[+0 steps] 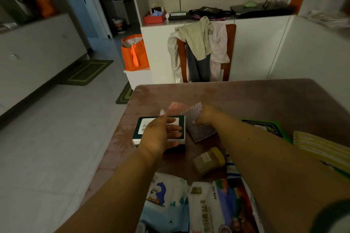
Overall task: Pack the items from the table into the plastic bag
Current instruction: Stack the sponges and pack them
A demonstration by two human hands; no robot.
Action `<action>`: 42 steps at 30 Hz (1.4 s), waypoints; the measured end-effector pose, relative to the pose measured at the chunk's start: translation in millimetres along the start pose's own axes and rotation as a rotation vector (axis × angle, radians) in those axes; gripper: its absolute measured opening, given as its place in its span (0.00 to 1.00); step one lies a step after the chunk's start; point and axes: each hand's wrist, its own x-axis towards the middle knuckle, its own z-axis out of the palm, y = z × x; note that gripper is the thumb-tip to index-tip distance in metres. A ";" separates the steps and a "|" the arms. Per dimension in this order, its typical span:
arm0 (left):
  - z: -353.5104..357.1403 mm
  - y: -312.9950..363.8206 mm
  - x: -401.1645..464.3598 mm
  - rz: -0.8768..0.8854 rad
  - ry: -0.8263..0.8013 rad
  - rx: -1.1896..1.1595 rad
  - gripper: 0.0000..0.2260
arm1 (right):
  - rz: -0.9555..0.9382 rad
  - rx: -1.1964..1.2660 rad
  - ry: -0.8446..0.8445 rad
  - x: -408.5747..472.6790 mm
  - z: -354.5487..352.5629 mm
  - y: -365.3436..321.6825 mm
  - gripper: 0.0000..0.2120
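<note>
Tissue box [161, 130] sits near the surface's [265, 100] left edge under your relaxed left hand [161, 134]; your right hand [206, 115] pinches bubble wrap [200, 128]. Careless sweeping could knock the jar [208, 161].

Pink table [246, 96] bears tissue pack [149, 128], jar [208, 161], perhaps bubble-wrap [200, 130].

Right hand [205, 117] fingers hidden behind own knuckles and bubble-wrap sheet [197, 125]; grip not clear. Left hand [161, 134] covers middle of dark green box [149, 128]; label words too small to read. Second green box [265, 127] partly hidden by right forearm. Jar [208, 160] label blurry. Striped yellow cloth [322, 149] cut off at right edge. Penguin packet [164, 193] and white salt bag [202, 206] cut off at bottom edge. Things on far counter [189, 21] too blurry to name.
</note>
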 end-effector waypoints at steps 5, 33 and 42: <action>1.4 2.2 -5.4 0.000 0.011 0.008 0.21 | 0.047 0.196 0.021 -4.1 -2.8 6.9 0.23; 73.5 6.6 -14.4 -0.112 -0.236 -0.315 0.11 | -0.005 0.777 -0.040 -110.9 -71.1 18.0 0.20; 107.0 -10.5 -53.4 -0.228 -0.300 -0.134 0.12 | 0.323 -0.225 -0.006 -171.8 -102.6 155.6 0.24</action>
